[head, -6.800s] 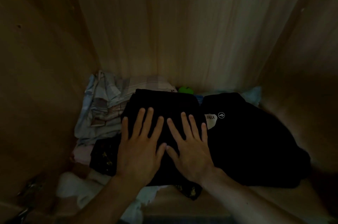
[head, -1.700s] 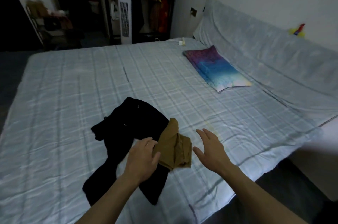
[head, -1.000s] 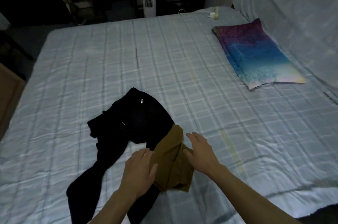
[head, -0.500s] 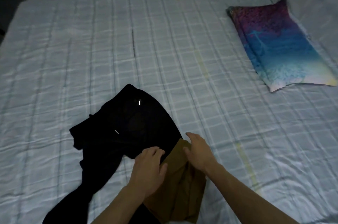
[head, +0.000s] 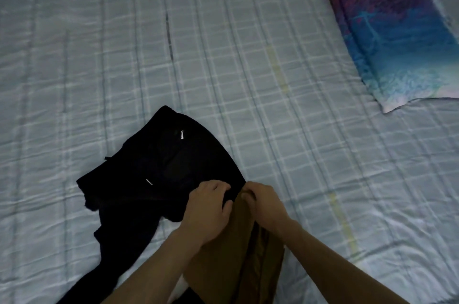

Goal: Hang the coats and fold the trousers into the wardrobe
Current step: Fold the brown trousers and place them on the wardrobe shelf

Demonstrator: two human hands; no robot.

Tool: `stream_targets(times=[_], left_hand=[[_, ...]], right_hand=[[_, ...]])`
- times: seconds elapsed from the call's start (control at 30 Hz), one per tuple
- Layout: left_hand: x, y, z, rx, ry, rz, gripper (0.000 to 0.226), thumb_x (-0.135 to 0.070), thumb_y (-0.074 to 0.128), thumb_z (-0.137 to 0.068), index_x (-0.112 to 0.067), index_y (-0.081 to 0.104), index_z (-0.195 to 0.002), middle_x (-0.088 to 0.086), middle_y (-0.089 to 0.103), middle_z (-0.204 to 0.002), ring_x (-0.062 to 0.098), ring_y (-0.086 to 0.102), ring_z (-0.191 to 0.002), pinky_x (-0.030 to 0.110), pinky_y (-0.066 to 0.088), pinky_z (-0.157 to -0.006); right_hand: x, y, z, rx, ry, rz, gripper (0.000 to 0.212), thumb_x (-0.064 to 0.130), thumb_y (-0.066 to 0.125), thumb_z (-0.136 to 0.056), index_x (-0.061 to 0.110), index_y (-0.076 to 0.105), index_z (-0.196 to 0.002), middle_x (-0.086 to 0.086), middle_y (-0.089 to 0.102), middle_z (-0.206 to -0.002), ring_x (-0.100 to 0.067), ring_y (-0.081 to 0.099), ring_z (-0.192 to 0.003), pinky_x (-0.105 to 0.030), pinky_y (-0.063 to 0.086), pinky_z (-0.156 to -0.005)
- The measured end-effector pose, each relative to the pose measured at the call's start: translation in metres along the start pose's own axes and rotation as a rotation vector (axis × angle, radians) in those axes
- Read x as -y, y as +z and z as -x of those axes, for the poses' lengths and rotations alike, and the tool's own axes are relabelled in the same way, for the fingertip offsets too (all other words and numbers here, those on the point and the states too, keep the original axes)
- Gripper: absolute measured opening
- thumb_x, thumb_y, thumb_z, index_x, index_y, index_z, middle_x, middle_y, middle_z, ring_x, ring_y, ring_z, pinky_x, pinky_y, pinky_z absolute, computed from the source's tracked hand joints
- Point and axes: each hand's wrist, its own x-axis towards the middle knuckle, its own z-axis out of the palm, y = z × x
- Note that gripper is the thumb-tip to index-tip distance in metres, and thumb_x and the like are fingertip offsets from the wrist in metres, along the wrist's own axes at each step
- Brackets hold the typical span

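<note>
Brown trousers (head: 238, 254): under both my hands, soft, light, floppy; best gripped at the top edge.
Left hand (head: 207, 211): curled shut on that edge.
Right hand (head: 264, 204): pinching it too.
Black trousers (head: 159, 169): limp, just beyond my fingertips, on the bed (head: 273, 80).

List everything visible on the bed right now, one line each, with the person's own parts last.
black trousers: one, black with small silver zip pulls, spread unfolded left of centre, one leg running off the bottom edge.
brown trousers: one, brown, at bottom centre, overlapping the black pair's right edge, top edge gripped by both hands.
pillow: one, purple fading through blue to pale, lying flat at upper right.
bed sheet: one, pale blue-grey plaid, covering the whole bed under everything.
left hand: one, closed on the brown trousers' top edge.
right hand: one, closed on the same edge beside the left hand.
</note>
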Motion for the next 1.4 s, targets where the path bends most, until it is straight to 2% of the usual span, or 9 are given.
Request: stream_targets(times=[0.17, 0.47, 0.6, 0.73, 0.87, 0.97, 1.07, 1.27, 1.4], left_hand=[[-0.019, -0.04, 0.003, -0.028, 0.141, 0.126, 0.032, -0.03, 0.054, -0.098, -0.031, 0.054, -0.13, -0.01, 0.057, -0.129, 0.01, 0.049, -0.118, 0.033, 0.041, -0.102], [-0.086, -0.184, 0.041, -0.208, 0.307, 0.327, 0.004, -0.028, 0.068, -0.09, -0.028, 0.065, -0.093, -0.016, 0.066, -0.087, 0.004, 0.061, -0.086, 0.028, 0.045, -0.077], [-0.119, -0.238, 0.077, -0.29, 0.371, 0.378, 0.007, -0.028, 0.069, -0.092, -0.031, 0.063, -0.088, -0.011, 0.068, -0.086, 0.009, 0.065, -0.088, 0.029, 0.048, -0.075], [-0.148, -0.284, 0.119, -0.319, 0.47, 0.391, 0.008, -0.035, 0.065, -0.091, -0.027, 0.063, -0.092, -0.004, 0.067, -0.088, 0.019, 0.065, -0.092, 0.046, 0.051, -0.091], [-0.169, -0.318, 0.156, -0.338, 0.498, 0.27, 0.01, -0.033, 0.067, -0.091, -0.025, 0.063, -0.093, -0.008, 0.063, -0.085, 0.013, 0.06, -0.085, 0.042, 0.051, -0.079], [-0.182, -0.337, 0.181, -0.432, 0.474, 0.249, 0.005, -0.027, 0.068, -0.093, -0.028, 0.063, -0.091, -0.009, 0.062, -0.08, 0.011, 0.061, -0.083, 0.033, 0.051, -0.071], [-0.196, -0.357, 0.204, -0.612, 0.451, 0.157, 0.004, -0.029, 0.069, -0.091, -0.03, 0.066, -0.09, -0.007, 0.063, -0.072, 0.008, 0.061, -0.074, 0.023, 0.045, -0.062], [-0.218, -0.379, 0.244, -0.743, 0.469, 0.057, 0.005, -0.021, 0.07, -0.091, -0.022, 0.069, -0.086, -0.003, 0.06, -0.067, 0.011, 0.057, -0.066, 0.025, 0.048, -0.063], [-0.226, -0.384, 0.261, -0.811, 0.487, 0.032, 0.005, -0.02, 0.07, -0.091, -0.02, 0.07, -0.086, -0.003, 0.062, -0.071, 0.011, 0.059, -0.068, 0.023, 0.048, -0.064]], right_hand=[[0.057, -0.037, 0.015, -0.055, -0.299, -0.1, 0.014, 0.009, 0.054, -0.098, 0.011, 0.066, -0.091, 0.0, 0.067, -0.087, -0.008, 0.061, -0.08, -0.016, 0.045, -0.075], [0.179, -0.141, 0.075, -0.288, -0.602, -0.108, 0.01, 0.009, 0.057, -0.095, 0.012, 0.067, -0.094, 0.003, 0.068, -0.085, -0.008, 0.063, -0.08, -0.022, 0.049, -0.072], [0.231, -0.177, 0.113, -0.37, -0.711, -0.133, 0.01, 0.007, 0.059, -0.095, 0.011, 0.067, -0.091, 0.006, 0.067, -0.082, -0.011, 0.064, -0.078, -0.018, 0.047, -0.07], [0.275, -0.206, 0.154, -0.426, -0.835, -0.119, 0.011, 0.007, 0.058, -0.096, 0.011, 0.068, -0.092, 0.004, 0.067, -0.082, -0.013, 0.065, -0.078, -0.021, 0.049, -0.07], [0.308, -0.228, 0.193, -0.525, -0.938, -0.101, 0.011, 0.007, 0.058, -0.096, 0.01, 0.068, -0.092, 0.002, 0.067, -0.084, -0.014, 0.065, -0.079, -0.025, 0.051, -0.071], [0.325, -0.241, 0.219, -0.597, -0.981, -0.134, 0.01, 0.007, 0.06, -0.095, 0.009, 0.07, -0.091, 0.002, 0.067, -0.083, -0.013, 0.065, -0.078, -0.028, 0.053, -0.071], [0.338, -0.249, 0.242, -0.657, -1.0, -0.119, 0.012, 0.009, 0.06, -0.096, 0.008, 0.071, -0.092, 0.003, 0.067, -0.082, -0.012, 0.063, -0.08, -0.022, 0.052, -0.071], [0.352, -0.253, 0.269, -0.721, -0.963, -0.197, 0.012, 0.015, 0.062, -0.095, 0.012, 0.07, -0.087, 0.006, 0.063, -0.074, -0.007, 0.059, -0.071, -0.027, 0.051, -0.06], [0.355, -0.248, 0.281, -0.622, -0.887, -0.284, 0.012, 0.019, 0.065, -0.095, 0.011, 0.071, -0.088, -0.007, 0.07, -0.076, -0.021, 0.066, -0.072, -0.033, 0.053, -0.063]])
